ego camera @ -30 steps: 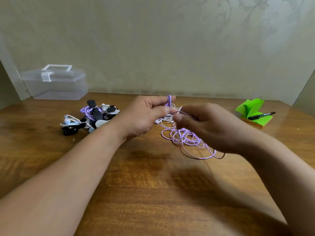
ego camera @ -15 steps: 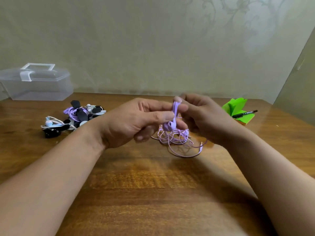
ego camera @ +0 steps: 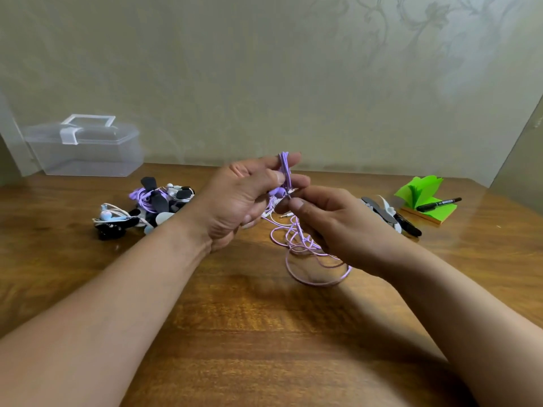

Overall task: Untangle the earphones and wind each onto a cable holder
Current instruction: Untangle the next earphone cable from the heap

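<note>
The left hand (ego camera: pixel 244 198) grips the purple earphones (ego camera: pixel 284 168) above the middle of the bench (ego camera: pixel 264 333), with the cord looped round its raised fingers and an earbud pinched under the thumb. The right hand (ego camera: pixel 338 227) pinches the same cord just right of it, and the loose coils (ego camera: pixel 317 282) lie on the bench beneath. A pile of wound earphones (ego camera: pixel 147 207) sits far left, and spare cable holders (ego camera: pixel 382 212) sit far right.

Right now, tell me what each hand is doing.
Left hand: closed, gripping the purple earphone cable looped over its fingers.
Right hand: closed, pinching a strand of the same cable.
</note>
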The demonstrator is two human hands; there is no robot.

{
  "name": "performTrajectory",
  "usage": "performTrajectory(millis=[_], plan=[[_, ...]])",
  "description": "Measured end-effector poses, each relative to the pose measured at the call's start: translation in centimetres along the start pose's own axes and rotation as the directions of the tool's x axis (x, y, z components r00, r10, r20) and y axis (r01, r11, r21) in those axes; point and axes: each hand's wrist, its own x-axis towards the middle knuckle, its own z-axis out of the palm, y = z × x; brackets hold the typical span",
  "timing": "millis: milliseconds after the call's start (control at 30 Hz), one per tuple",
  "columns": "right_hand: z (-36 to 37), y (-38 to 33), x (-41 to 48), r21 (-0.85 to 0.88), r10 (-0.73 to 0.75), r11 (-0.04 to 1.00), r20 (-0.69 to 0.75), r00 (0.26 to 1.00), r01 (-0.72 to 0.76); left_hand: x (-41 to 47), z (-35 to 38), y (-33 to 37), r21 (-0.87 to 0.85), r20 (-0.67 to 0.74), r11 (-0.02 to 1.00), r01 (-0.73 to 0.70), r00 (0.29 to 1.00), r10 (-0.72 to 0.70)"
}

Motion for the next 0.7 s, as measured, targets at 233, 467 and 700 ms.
performTrajectory(millis=[233, 467, 700], plan=[[-2.6, -0.7, 0.2, -0.207, 0.017, 0.977, -0.156, 0.988, -0.05, 0.2, -1.3, -1.2, 0.663, 0.155, 0.736, -0.141, 0.987, 0.049], [-4.2, -0.2, 0.3, 0.091, 0.087, 0.993, -0.17, 0.982, -0.072, -1.0, -0.1, 0.0, 0.505, 0.42, 0.861, -0.06, 0.888, -0.184], [-2.5, 1.7, 0.8, 0.402, 0.123, 0.909, -0.004, 0.992, -0.111, -0.7, 0.1, 0.2, 0.067, 0.357, 0.997, 0.025, 0.933, -0.048]])
